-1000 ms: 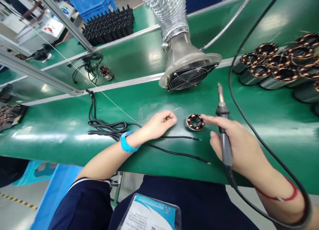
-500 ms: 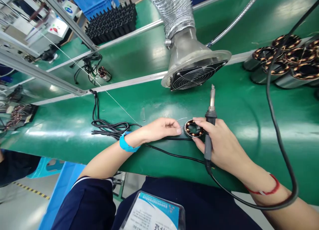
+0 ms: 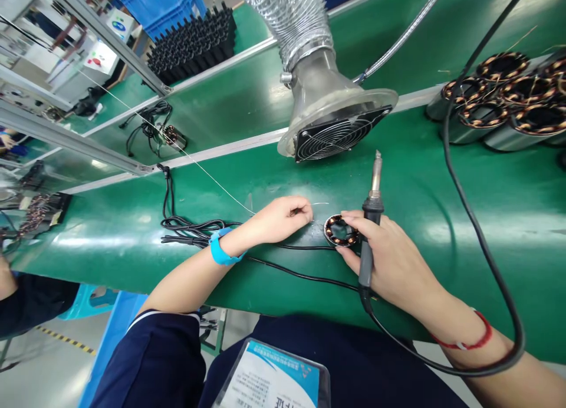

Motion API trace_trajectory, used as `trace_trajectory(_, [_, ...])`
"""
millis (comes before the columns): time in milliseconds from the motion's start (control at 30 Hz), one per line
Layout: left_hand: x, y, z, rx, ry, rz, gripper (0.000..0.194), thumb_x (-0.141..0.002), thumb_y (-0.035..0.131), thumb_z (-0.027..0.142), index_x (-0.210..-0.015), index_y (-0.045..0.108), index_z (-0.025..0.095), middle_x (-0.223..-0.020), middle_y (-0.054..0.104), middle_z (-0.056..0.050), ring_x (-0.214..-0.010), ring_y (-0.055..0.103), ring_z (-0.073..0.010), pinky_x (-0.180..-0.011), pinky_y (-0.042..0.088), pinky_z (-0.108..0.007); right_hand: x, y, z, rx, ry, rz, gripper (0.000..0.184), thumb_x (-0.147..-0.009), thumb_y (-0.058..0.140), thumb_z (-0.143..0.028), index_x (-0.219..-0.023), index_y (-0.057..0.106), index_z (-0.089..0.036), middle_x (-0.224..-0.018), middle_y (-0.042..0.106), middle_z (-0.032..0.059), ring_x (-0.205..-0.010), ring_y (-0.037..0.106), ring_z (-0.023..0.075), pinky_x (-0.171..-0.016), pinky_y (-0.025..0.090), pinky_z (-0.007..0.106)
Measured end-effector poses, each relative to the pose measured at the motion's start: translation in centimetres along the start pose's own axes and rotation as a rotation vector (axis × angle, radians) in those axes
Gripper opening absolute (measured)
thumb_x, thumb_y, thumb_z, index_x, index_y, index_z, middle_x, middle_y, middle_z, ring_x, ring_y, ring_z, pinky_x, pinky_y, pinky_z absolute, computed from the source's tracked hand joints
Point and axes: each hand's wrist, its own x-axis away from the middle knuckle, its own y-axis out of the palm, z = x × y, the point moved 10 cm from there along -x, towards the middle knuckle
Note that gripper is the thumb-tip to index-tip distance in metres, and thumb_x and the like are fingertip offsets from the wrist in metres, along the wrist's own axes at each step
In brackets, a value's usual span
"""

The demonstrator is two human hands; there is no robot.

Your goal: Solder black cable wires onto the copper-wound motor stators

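My left hand (image 3: 283, 220) is closed in a pinch on a thin solder wire (image 3: 321, 204). A short end of it sticks out past the fingertips, and the rest runs back to the upper left. With thumb and fingers, my right hand (image 3: 398, 269) grips the side of a stator (image 3: 329, 234), a ring with copper windings. That same hand also carries a soldering iron (image 3: 367, 260), its metal tip pointing up and away. A small gap separates my left fingertips from the stator. Black cable (image 3: 305, 275) lies below both hands toward the stator; how it joins is hidden.
A fume extractor hood (image 3: 345, 140) hangs just beyond my hands. Several larger stators (image 3: 513, 131) stand at the right, near the iron's looping cord (image 3: 481, 231). Coiled black cable (image 3: 186, 224) lies left on the green bench (image 3: 110, 231). Another person's sleeve (image 3: 44, 296) shows at far left.
My left hand has moved slightly up and left, away from the stator, with the solder wire. The wire now sags more. My right hand keeps hold of stator and iron; the view has shifted a little.
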Motion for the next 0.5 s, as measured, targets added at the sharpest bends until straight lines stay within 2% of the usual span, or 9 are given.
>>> trace_trajectory(67, [-0.3, 0.7, -1.1, 0.076, -0.107, -0.11, 0.012, -0.078, 0.052, 0.01, -0.069, 0.059, 0.013, -0.07, 0.059, 0.003, -0.069, 0.05, -0.008, -0.07, 0.04, -0.022, 0.1, 0.1, 0.1, 0.004, 0.003, -0.004, 0.032, -0.092, 0.055, -0.025, -0.122, 0.049, -0.017, -0.119, 0.064, 0.0121, -0.1, 0.061, 0.0254, -0.082, 0.052, 0.04])
trace_trajectory(133, [-0.4, 1.4, -2.1, 0.211, -0.201, -0.205, 0.009, -0.073, 0.054, 0.009, -0.067, 0.06, 0.013, -0.064, 0.058, 0.003, -0.06, 0.047, -0.006, -0.06, 0.036, -0.02, 0.2, 0.0, 0.0, 0.02, -0.016, 0.005, 0.033, -0.093, 0.054, -0.026, -0.124, 0.048, -0.016, -0.121, 0.063, 0.0133, -0.102, 0.061, 0.0262, -0.083, 0.052, 0.041])
trace_trajectory(233, [-0.2, 2.6, -3.3, 0.487, -0.314, -0.29, 0.007, -0.066, 0.061, 0.019, -0.067, 0.06, 0.012, -0.056, 0.054, 0.004, -0.044, 0.033, -0.003, -0.044, 0.018, -0.019, 0.2, 0.0, -0.3, 0.061, -0.066, 0.018, 0.037, -0.095, 0.051, -0.027, -0.128, 0.045, -0.014, -0.122, 0.063, 0.0151, -0.101, 0.062, 0.0266, -0.081, 0.052, 0.04])
trace_trajectory(300, [-0.5, 2.9, -3.3, 0.653, -0.318, -0.277, 0.014, -0.061, 0.066, 0.023, -0.067, 0.059, 0.012, -0.053, 0.051, 0.005, -0.04, 0.028, -0.0016, -0.043, 0.011, -0.02, 0.1, 0.0, -0.6, 0.078, -0.093, 0.016, 0.035, -0.096, 0.048, -0.028, -0.128, 0.045, -0.013, -0.119, 0.064, 0.0149, -0.098, 0.063, 0.0259, -0.079, 0.052, 0.039])
trace_trajectory(367, [-1.0, 2.9, -2.8, 0.751, -0.256, -0.221, 0.02, -0.059, 0.07, 0.026, -0.066, 0.058, 0.011, -0.052, 0.049, 0.006, -0.04, 0.027, -0.0008, -0.043, 0.009, -0.02, 0.0, 0.0, -0.7, 0.094, -0.105, 0.012, 0.032, -0.097, 0.047, -0.028, -0.125, 0.047, -0.014, -0.116, 0.066, 0.0139, -0.095, 0.064, 0.0249, -0.076, 0.052, 0.038])
trace_trajectory(500, [-1.4, 2.8, -1.2, 0.744, -0.151, -0.157, 0.026, -0.064, 0.073, 0.032, -0.071, 0.059, 0.011, -0.054, 0.049, 0.006, -0.041, 0.027, -0.0008, -0.044, 0.011, -0.02, 0.0, -0.5, -0.6, 0.133, -0.098, 0.034, 0.027, -0.096, 0.048, -0.027, -0.12, 0.049, -0.016, -0.112, 0.067, 0.0119, -0.092, 0.064, 0.0242, -0.074, 0.05, 0.036])
